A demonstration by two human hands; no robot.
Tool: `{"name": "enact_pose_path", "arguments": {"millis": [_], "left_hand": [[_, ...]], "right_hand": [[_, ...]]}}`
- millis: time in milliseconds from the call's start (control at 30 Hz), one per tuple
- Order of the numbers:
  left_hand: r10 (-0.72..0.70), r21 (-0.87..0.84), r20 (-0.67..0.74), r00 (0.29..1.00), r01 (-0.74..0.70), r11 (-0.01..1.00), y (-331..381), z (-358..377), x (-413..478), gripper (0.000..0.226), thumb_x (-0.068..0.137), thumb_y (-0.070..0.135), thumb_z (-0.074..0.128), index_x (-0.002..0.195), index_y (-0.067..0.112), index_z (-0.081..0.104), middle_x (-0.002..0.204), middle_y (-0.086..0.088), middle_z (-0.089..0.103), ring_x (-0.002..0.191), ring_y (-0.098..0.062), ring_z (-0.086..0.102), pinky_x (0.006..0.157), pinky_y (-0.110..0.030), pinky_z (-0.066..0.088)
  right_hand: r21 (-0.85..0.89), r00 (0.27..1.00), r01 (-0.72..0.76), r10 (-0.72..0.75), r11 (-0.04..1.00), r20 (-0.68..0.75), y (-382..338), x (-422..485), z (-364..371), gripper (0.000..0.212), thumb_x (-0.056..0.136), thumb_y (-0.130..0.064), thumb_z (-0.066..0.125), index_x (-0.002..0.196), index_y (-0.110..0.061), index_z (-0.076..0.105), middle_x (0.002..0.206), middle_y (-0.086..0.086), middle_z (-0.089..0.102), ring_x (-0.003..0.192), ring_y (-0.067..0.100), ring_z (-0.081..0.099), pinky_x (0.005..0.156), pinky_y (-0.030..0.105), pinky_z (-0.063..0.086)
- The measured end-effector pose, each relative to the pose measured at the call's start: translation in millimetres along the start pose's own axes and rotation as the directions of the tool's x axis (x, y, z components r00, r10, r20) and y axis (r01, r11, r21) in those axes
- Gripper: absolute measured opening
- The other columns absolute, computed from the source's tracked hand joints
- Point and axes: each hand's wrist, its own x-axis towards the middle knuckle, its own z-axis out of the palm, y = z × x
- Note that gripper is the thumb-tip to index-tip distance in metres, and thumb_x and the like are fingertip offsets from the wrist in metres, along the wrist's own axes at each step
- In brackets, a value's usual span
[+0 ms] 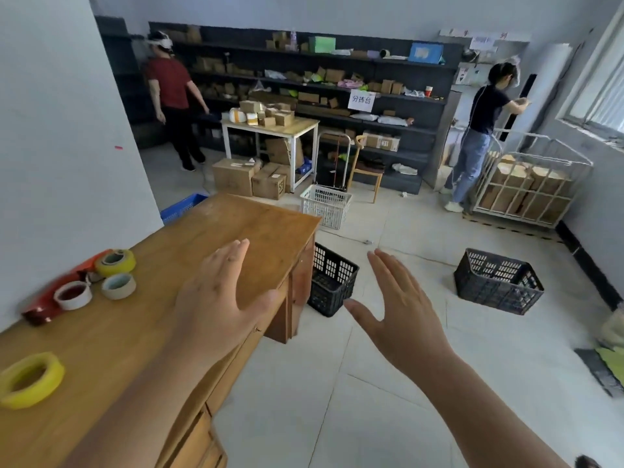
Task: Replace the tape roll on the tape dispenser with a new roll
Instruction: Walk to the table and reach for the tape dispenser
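Both our hands up and empty, tape stuff off to the left on the table.

Our left hand (219,295) hovers flat over the wooden table (270,228), fingers spread, gripping nothing; our right hand (401,312) hangs over the floor past the table edge, palm spread too. The red tape dispenser (47,307) lies far left by the wall with three tape rolls (116,263) on or beside it; a loose yellow roll (30,380) sits near left.
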Motion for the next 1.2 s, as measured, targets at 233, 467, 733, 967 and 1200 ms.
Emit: {"name": "enact_pose_path", "arguments": {"millis": [233,467,733,967,1200], "left_hand": [[-0.221,0.096,-0.053,0.974,0.225,0.970,11.1,54.4,72.8,0.089,0.074,0.081,0.032,0.146,0.033,0.013,0.155,0.002,0.029,0.139,-0.021,0.033,0.099,-0.046,0.048],[-0.449,0.118,-0.140,0.882,0.465,0.877,8.5,68.3,109.8,0.087,0.078,0.072,0.045,0.148,0.030,0.015,0.157,0.002,0.026,0.142,-0.020,0.028,0.104,-0.043,0.045],[-0.652,0.187,-0.247,0.717,0.696,0.694,-52.2,73.3,117.5,0.084,0.082,0.062,0.052,0.149,0.030,0.013,0.158,0.004,0.022,0.142,-0.018,0.026,0.108,-0.038,0.034],[-0.792,0.156,-0.185,0.582,0.813,0.561,-125.5,101.2,133.6,0.086,0.081,0.067,0.048,0.149,0.032,0.009,0.159,0.004,0.020,0.143,-0.019,0.024,0.111,-0.042,0.034],[-0.879,0.175,-0.149,0.454,0.887,0.428,-175.3,124.5,164.0,0.084,0.082,0.066,0.049,0.148,0.034,0.007,0.159,0.005,0.018,0.143,-0.018,0.022,0.111,-0.041,0.029]], "right_hand": [[0.094,0.976,0.170,-0.181,0.981,0.122,55.3,134.2,20.7,0.080,0.090,-0.060,0.050,0.155,-0.027,0.017,0.165,-0.008,0.019,0.151,0.014,0.013,0.122,0.042,0.022],[0.164,0.870,0.375,-0.407,0.913,0.278,56.4,244.1,58.0,0.082,0.088,-0.062,0.048,0.155,-0.028,0.016,0.166,-0.006,0.015,0.153,0.016,0.008,0.122,0.047,0.023],[0.190,0.704,0.550,-0.574,0.813,0.418,-11.5,316.8,143.0,0.083,0.090,-0.065,0.043,0.156,-0.031,0.007,0.167,-0.010,0.006,0.153,0.013,0.001,0.121,0.038,0.014],[0.159,0.586,0.605,-0.571,0.781,0.574,-48.7,364.6,209.5,0.083,0.091,-0.064,0.043,0.156,-0.032,0.002,0.168,-0.010,0.001,0.153,0.015,-0.001,0.121,0.042,0.014],[0.201,0.494,0.619,-0.575,0.760,0.652,-67.1,412.2,270.2,0.080,0.094,-0.059,0.045,0.157,-0.031,0.005,0.168,-0.009,0.004,0.153,0.016,0.003,0.121,0.041,0.016]]}}
